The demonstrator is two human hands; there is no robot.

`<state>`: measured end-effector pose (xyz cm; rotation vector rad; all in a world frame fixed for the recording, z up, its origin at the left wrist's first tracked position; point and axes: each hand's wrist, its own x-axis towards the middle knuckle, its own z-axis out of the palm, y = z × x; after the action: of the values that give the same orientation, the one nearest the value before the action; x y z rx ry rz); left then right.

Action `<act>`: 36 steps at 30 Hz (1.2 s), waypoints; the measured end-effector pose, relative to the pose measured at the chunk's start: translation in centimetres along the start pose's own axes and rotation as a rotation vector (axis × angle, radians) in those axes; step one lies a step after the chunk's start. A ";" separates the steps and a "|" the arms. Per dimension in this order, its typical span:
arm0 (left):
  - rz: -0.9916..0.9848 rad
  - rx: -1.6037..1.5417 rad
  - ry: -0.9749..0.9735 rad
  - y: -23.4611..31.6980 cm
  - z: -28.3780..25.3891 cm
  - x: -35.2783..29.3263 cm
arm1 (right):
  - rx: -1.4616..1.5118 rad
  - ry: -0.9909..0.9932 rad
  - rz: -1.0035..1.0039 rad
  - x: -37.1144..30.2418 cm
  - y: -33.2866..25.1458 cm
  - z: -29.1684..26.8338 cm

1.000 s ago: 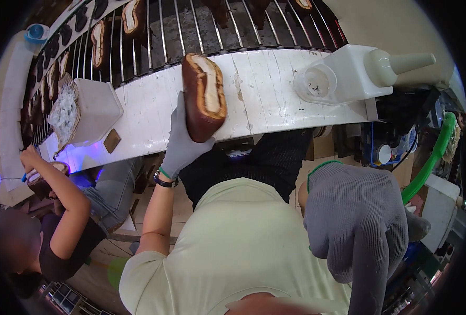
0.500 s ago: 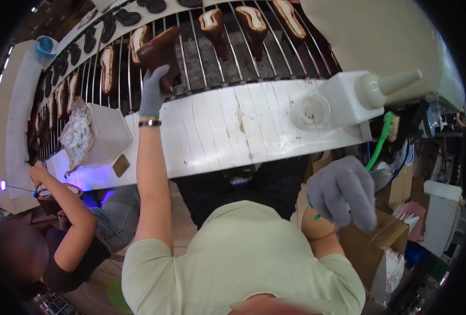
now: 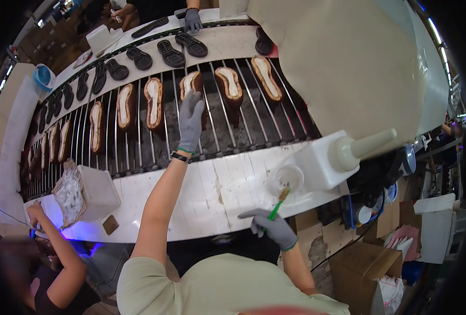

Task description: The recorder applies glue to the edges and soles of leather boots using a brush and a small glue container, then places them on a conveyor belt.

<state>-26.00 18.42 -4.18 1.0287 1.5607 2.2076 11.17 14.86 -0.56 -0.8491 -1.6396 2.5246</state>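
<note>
My gloved left hand [image 3: 191, 123] lies over a brown boot upper [image 3: 191, 80], its fingers stretched out against the pale-bottomed end. The boot rests sole side up on the metal-bar rack [image 3: 164, 149], its shaft partly hidden by the hand. In my gloved right hand [image 3: 276, 230] is a green-handled brush [image 3: 275, 211], held with one finger pointing left. The brush's bristles are at the rim of a clear cup [image 3: 287, 176], which is attached to or standing against a white plastic bottle [image 3: 319, 160] with a long spout.
More brown uppers [image 3: 154, 102] line the rack, with black soles [image 3: 171, 54] on the ledge behind. A white container [image 3: 99, 186] with crumpled lining stands left on the white bench [image 3: 243, 173]. A co-worker's arm [image 3: 67, 257] is at lower left, another's gloved hand [image 3: 193, 21] beyond the soles.
My left hand has let go of the brown boot it held raised and is now on another boot to the right. My right hand has brought the brush left to the cup. The view has shifted.
</note>
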 end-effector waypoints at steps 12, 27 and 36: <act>-0.709 -0.418 0.328 -15.3 7.3 15.7 | 0.118 -0.587 0.150 6.0 2.7 -4.9; -0.599 -0.537 0.020 -12.0 8.2 8.5 | 0.052 -0.538 0.083 5.7 2.1 -4.8; -0.015 -0.658 0.319 9.7 2.4 -2.1 | -0.107 0.231 -0.184 1.8 1.1 -2.8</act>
<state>-20.98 15.14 4.11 0.4805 0.7987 2.6795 11.19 17.23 -3.06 -0.9128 -1.7019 2.1469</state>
